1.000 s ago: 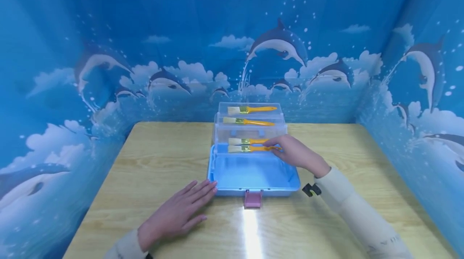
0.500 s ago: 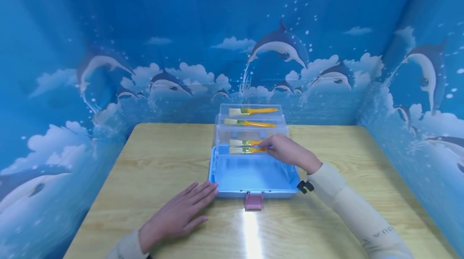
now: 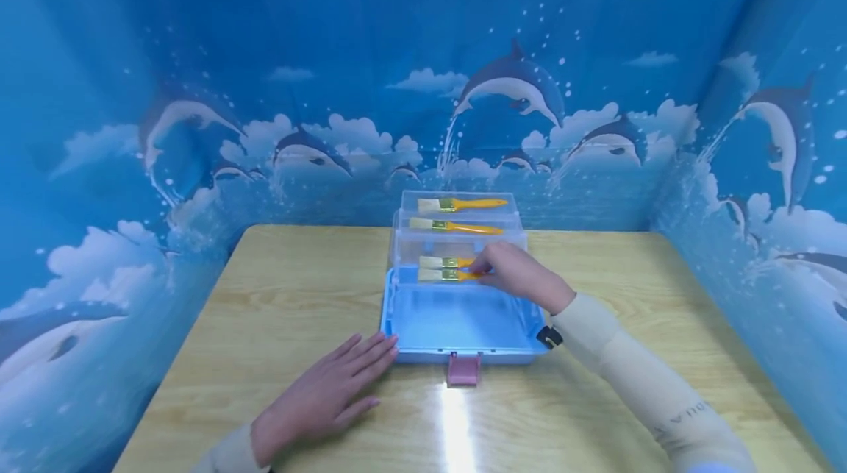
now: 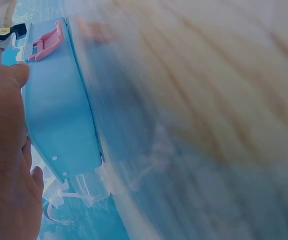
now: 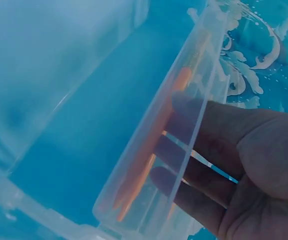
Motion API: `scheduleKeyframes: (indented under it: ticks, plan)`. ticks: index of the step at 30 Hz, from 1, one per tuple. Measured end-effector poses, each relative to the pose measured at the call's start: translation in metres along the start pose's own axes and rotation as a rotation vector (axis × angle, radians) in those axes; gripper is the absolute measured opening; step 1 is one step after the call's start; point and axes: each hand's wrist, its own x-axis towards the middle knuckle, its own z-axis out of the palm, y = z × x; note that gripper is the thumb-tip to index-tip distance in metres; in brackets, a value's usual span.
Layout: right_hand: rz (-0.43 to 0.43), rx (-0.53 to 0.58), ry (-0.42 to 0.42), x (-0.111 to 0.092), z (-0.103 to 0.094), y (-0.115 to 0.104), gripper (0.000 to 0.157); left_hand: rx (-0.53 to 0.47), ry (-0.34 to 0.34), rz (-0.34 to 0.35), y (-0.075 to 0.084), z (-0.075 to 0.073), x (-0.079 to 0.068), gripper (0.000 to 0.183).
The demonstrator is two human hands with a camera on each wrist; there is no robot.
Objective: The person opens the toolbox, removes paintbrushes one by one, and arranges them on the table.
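While the right hand [image 3: 516,267] is reaching into the clear plastic lowest tray [image 3: 405,276], its fingertips are meeting the handle end of a front paintbrush [image 3: 437,275] with pale flat bristles, a gold-coloured metal band and an orange handle. Just behind it, a matching rear paintbrush [image 3: 437,262] is lying almost parallel in that tray, its handle also running in under the fingers. In the right wrist view the fingers are showing through the cloudy tray wall, lying along the orange; whether they are pinching or merely touching, I cannot tell.

The left hand [image 3: 324,392] is holding nothing: it is lying palm down with its fingers extended, the fingertips touching the front left corner of an open light-blue plastic box [image 3: 423,355]. A pink plastic latch [image 3: 463,370] is hanging from the middle of the box's front.

Behind and above the lowest tray, a clear plastic middle tray [image 3: 401,223] and a clear plastic upper tray [image 3: 410,202] are rising in steps, each carrying one similar orange-handled brush, bristles pointing left. The box is standing on a pale wood-grained bench [image 3: 298,274], and a blue dolphin-printed backdrop [image 3: 331,17] is enclosing the far edge and sides.
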Motion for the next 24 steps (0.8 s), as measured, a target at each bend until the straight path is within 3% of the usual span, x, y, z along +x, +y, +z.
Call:
scheduleKeyframes:
  ticks: [9,16,24]
  plan:
    - [0.013,-0.033,0.025,0.0058,0.0053,0.0025,0.021,-0.015,-0.008,-0.015,0.0010,0.0001,-0.0016,0.072]
    - [-0.018,-0.063,0.058,0.0046,0.0072,0.0030,0.018,0.022,0.040,-0.007,0.0027,0.0027,-0.0021,0.072]
    - [-0.048,-0.020,0.031,0.0036,0.0074,0.0012,0.023,0.013,0.033,-0.014,0.0047,0.0005,-0.0032,0.072]
